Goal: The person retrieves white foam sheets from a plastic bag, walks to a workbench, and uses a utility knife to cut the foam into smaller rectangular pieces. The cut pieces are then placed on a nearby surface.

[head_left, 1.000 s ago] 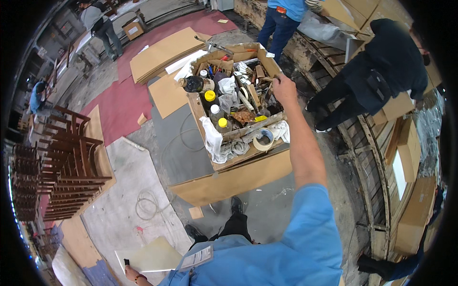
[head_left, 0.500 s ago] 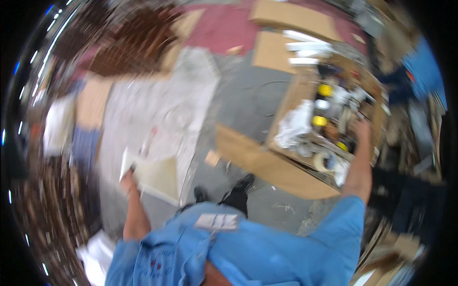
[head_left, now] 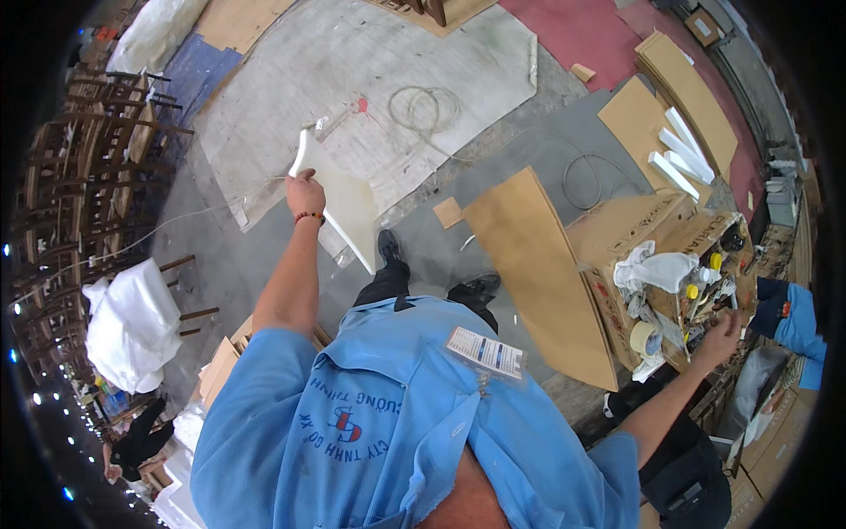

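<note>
My left hand is closed on the upper edge of a white foam sheet, which hangs tilted beside my leg. On the right, my right hand is at the near side of a cardboard box full of supplies. Its fingers look slightly bent and apart, and I see nothing held in them. Inside the box are a white cloth, yellow-capped bottles and a roll of tape, among small tools too crowded to tell apart.
A long brown cardboard sheet leans against the box. White foam strips lie on cardboard farther back. A thin hose coils over the grey floor mat. Stacked wooden frames and a white-wrapped item stand left. Another person's blue clothing shows far right.
The view has swung right and sharpened. My right hand has drawn back from inside the box to its near side. My left hand still grips the foam sheet, now held more upright.
</note>
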`<state>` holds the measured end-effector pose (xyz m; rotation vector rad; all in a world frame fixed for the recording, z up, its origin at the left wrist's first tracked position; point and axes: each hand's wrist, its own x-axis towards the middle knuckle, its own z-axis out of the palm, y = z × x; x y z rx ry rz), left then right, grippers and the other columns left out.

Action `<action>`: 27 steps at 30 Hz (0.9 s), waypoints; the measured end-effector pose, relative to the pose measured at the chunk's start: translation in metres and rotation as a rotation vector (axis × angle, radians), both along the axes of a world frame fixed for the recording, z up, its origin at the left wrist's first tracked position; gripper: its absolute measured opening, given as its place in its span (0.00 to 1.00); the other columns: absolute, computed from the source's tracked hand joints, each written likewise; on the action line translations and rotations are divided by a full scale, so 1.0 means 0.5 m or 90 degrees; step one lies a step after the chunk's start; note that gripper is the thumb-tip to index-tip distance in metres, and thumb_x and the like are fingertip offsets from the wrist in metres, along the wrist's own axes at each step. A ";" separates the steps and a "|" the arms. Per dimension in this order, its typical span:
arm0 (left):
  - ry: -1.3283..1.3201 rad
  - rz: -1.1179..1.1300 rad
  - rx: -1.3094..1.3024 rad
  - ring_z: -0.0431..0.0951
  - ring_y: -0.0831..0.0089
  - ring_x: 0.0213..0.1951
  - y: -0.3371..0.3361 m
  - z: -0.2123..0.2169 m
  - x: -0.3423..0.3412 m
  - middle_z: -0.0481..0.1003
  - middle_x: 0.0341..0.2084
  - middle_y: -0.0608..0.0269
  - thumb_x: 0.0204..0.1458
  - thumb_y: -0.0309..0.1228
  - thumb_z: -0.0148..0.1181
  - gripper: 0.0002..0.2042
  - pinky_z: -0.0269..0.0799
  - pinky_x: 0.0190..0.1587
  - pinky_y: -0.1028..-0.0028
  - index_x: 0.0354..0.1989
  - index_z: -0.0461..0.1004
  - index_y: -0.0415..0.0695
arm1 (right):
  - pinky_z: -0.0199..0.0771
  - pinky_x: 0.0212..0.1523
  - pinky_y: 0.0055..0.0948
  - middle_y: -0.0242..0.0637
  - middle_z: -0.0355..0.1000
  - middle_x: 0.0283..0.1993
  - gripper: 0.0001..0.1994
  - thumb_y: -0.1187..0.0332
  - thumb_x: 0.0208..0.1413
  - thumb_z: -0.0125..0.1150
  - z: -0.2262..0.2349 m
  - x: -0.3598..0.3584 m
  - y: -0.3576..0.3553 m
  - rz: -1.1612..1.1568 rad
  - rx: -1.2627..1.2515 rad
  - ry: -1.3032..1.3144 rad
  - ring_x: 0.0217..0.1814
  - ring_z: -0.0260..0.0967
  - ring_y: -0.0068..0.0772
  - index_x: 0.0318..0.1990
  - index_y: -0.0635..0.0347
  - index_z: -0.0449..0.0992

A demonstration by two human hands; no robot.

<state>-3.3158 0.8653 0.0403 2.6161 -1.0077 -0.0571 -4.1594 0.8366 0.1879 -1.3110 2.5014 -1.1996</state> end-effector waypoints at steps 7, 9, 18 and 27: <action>0.353 -0.282 -0.093 0.76 0.71 0.36 0.004 0.155 0.188 0.74 0.32 0.58 0.54 0.26 0.55 0.07 0.72 0.42 0.72 0.41 0.75 0.44 | 0.74 0.39 0.24 0.37 0.75 0.45 0.15 0.65 0.60 0.57 -0.049 0.798 0.006 0.366 0.153 -0.279 0.43 0.72 0.27 0.51 0.62 0.75; 0.477 -0.323 -0.119 0.75 0.75 0.36 -0.007 0.228 0.229 0.75 0.32 0.61 0.55 0.25 0.55 0.09 0.71 0.42 0.74 0.45 0.70 0.44 | 0.70 0.55 0.31 0.43 0.71 0.55 0.21 0.64 0.58 0.61 -0.057 1.011 -0.052 0.486 0.247 -0.383 0.56 0.68 0.35 0.56 0.66 0.70; 0.749 -0.357 -0.501 0.74 0.73 0.49 -0.023 0.457 0.305 0.75 0.47 0.58 0.56 0.29 0.60 0.26 0.70 0.52 0.73 0.62 0.59 0.37 | 0.71 0.52 0.30 0.41 0.74 0.49 0.24 0.63 0.53 0.67 0.071 1.531 -0.165 0.880 0.188 -0.800 0.51 0.70 0.30 0.53 0.71 0.71; 0.654 -0.428 -0.408 0.74 0.77 0.42 -0.047 0.461 0.260 0.76 0.40 0.64 0.55 0.31 0.60 0.14 0.71 0.46 0.75 0.48 0.71 0.39 | 0.72 0.48 0.28 0.38 0.75 0.44 0.21 0.67 0.50 0.68 0.160 1.492 -0.228 0.898 0.151 -0.648 0.44 0.72 0.28 0.50 0.69 0.74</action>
